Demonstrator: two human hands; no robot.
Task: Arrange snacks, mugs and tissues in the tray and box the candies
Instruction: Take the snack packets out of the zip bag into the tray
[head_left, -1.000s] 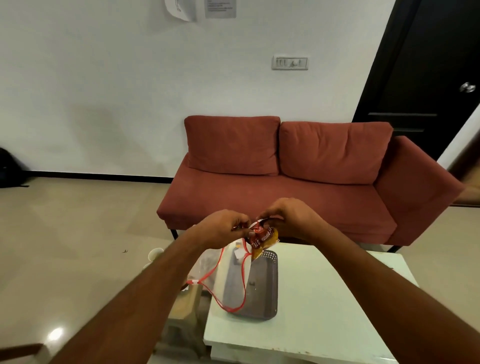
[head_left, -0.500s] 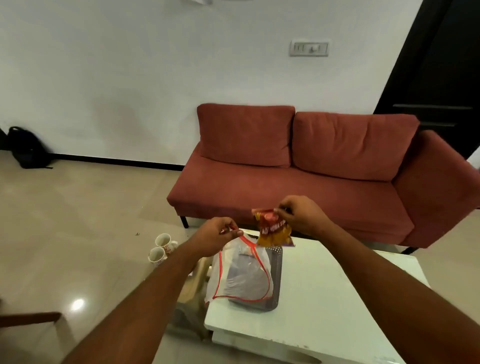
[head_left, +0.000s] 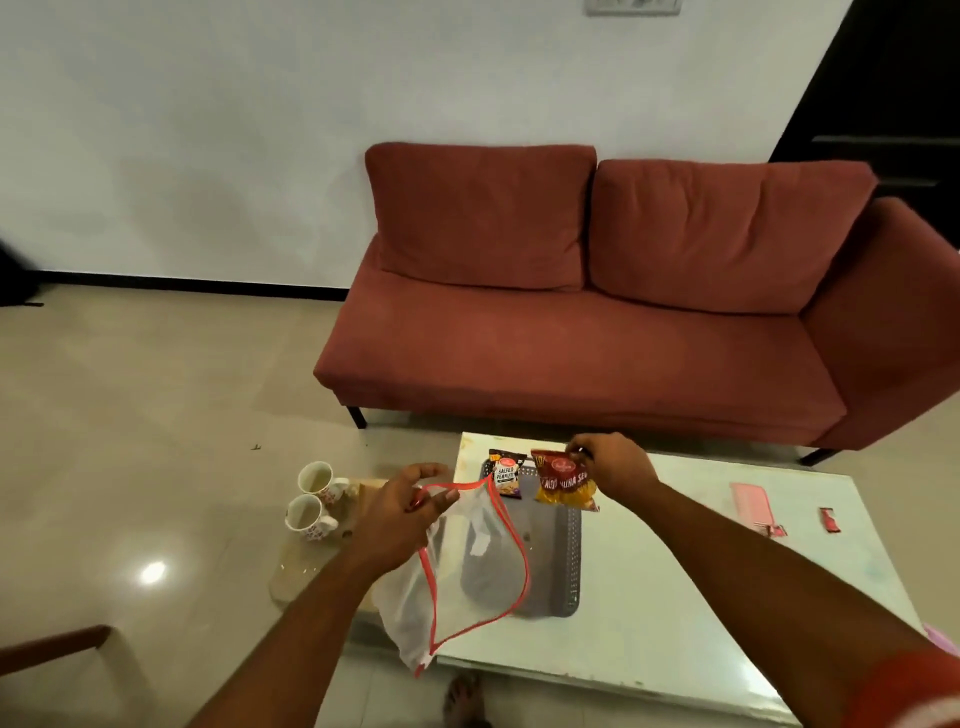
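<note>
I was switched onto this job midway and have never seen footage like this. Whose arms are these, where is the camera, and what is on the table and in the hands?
There is no machine here. These are a person's two bare arms, seen from one wide-angle camera worn on their head, looking forward and down.

The left hand pinches the red rim of a clear bag, which hangs over the near left part of a white table. The right hand holds a red and yellow snack packet by its top, above a grey tray that lies on the table. A peanut packet sits at the tray's far end.

Further right on the table lie a pink flat thing and a small red wrapper. Two mugs stand on a low wooden stand left of the table.
</note>
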